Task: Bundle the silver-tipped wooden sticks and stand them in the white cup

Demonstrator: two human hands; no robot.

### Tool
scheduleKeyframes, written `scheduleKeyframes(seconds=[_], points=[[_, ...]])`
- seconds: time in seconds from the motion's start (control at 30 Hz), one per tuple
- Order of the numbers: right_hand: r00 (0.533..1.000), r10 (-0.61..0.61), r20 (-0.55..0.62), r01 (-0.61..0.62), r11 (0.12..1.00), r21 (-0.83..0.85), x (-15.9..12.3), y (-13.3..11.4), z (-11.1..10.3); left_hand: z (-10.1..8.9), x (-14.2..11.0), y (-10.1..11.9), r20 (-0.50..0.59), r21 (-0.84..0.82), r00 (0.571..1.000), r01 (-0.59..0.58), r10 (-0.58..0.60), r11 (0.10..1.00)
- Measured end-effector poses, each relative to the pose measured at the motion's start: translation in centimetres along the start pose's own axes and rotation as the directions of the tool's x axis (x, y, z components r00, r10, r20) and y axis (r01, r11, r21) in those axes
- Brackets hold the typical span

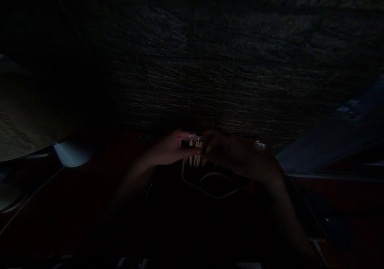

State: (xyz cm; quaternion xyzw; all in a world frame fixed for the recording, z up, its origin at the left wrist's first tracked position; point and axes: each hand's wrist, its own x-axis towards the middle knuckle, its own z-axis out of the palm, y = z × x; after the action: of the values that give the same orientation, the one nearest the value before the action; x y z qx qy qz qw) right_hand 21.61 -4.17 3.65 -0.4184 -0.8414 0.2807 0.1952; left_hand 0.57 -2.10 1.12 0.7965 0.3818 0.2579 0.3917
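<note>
The scene is very dark. My left hand (pixel 169 149) and my right hand (pixel 231 153) meet in the middle of the view, both closed around a bundle of thin pale sticks (pixel 195 151) that stand upright between the fingers. The stick tips show just above my fingers. Below the hands lies a dark container with a pale rim (pixel 210 193). The sticks hang over it.
A rough stone-patterned wall (pixel 210 61) fills the upper view. A white rounded object (pixel 73 153) sits to the left on a reddish surface (pixel 60 205), with a pale cable running from it. A grey slanted panel (pixel 324 141) lies at the right.
</note>
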Motion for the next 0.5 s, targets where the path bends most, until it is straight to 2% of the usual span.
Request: scheduleKeyframes(seconds=[0.17, 0.3, 0.43, 0.5], points=[[1.000, 0.009, 0.029, -0.009, 1.000, 0.008, 0.0, -0.4, -0.2, 0.1, 0.1, 0.2, -0.008, 0.023, 1.000, -0.006, 0.006, 1.000], [0.992, 0.051, -0.119, -0.070, 0.984, -0.161, -0.9, -1.5, -0.3, 0.1, 0.1, -0.3, -0.026, 0.057, 0.999, -0.021, 0.023, 0.998], [0.943, 0.096, -0.318, -0.142, 0.982, -0.124, -5.3, -2.8, -0.5, -0.1, 0.1, -0.6, -0.009, 0.073, 1.000, 0.000, 0.001, 0.997], [0.884, 0.178, -0.432, -0.248, 0.963, -0.110, -8.9, -2.3, -0.4, -0.1, 0.2, -0.6, -0.013, 0.067, 1.000, 0.018, -0.017, 0.998]])
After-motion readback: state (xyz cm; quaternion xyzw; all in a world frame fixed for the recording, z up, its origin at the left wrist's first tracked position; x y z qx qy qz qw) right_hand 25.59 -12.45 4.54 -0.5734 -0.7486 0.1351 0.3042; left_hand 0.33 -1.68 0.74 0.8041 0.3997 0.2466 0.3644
